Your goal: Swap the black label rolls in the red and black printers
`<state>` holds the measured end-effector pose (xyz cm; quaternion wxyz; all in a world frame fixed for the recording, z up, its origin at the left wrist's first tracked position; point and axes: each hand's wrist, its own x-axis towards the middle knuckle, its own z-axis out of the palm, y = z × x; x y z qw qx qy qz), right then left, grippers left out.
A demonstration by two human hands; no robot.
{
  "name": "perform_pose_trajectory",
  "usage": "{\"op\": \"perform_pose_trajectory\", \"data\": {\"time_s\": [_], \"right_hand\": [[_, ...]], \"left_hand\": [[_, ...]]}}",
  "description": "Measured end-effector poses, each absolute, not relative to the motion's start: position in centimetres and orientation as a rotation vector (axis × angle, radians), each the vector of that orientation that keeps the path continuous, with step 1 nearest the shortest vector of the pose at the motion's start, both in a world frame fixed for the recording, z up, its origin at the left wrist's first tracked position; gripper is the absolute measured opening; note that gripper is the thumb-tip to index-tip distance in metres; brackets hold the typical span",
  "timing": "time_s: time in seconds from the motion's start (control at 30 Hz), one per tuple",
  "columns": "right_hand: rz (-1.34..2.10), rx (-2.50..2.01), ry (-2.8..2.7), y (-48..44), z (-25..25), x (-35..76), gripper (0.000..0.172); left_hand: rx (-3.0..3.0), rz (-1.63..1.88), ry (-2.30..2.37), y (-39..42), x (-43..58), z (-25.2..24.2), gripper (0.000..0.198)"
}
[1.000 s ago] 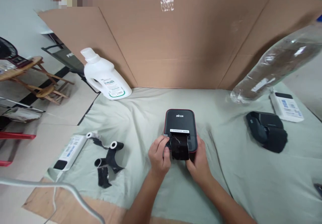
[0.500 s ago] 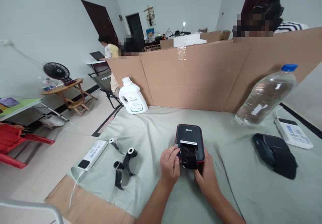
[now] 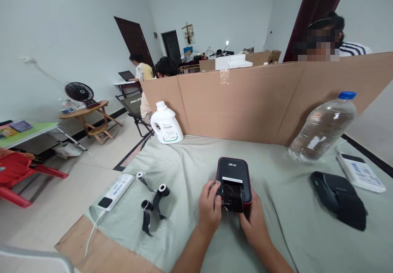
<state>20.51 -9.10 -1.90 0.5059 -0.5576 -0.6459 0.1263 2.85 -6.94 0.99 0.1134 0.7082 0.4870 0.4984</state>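
A small black label printer with a red edge lies on the green cloth, a glossy black strip hanging from its front slot. My left hand holds the printer's left side, fingertips curled over the edge beside the slot. Wrapped round the right front corner is my right hand, its thumb at the front below the strip; its other fingers are mostly hidden by the printer. To the left lie a white-ended roll, a dark roll and a smaller roll, each with a loose tail.
A white jug and a large water bottle stand before a cardboard partition. A power strip lies left; a black pouch-like item and a white box lie right. Several people sit beyond.
The camera view has tilted up a little, so the scene sits lower in the picture. Both hands keep their hold on the printer, with little other visible change.
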Motion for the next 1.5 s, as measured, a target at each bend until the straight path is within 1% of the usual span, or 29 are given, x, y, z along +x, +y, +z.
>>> {"op": "perform_pose_trajectory", "data": {"time_s": [0.5, 0.8, 1.03, 1.27, 1.5], "right_hand": [[0.291, -1.338, -1.562, -9.0, -2.0, 20.5, 0.069], [0.302, -1.325, -1.565, -8.9, -2.2, 20.6, 0.071], [0.27, -1.309, -1.57, -8.9, -2.2, 20.8, 0.07], [0.316, -1.316, -1.558, -8.9, -2.5, 20.8, 0.069], [0.309, -1.316, -1.544, -9.0, -2.1, 20.8, 0.066]], "left_hand": [[1.853, 1.486, 1.47, -5.9, 3.9, 1.7, 0.033], [1.682, 1.658, 1.198, -4.2, 4.1, 0.8, 0.023], [1.627, 1.606, 1.202, -4.7, 3.9, 0.6, 0.03], [1.619, 1.594, 1.239, -4.9, 3.7, 0.8, 0.032], [1.33, 1.54, 1.179, -4.9, 3.9, 0.6, 0.041]]}}
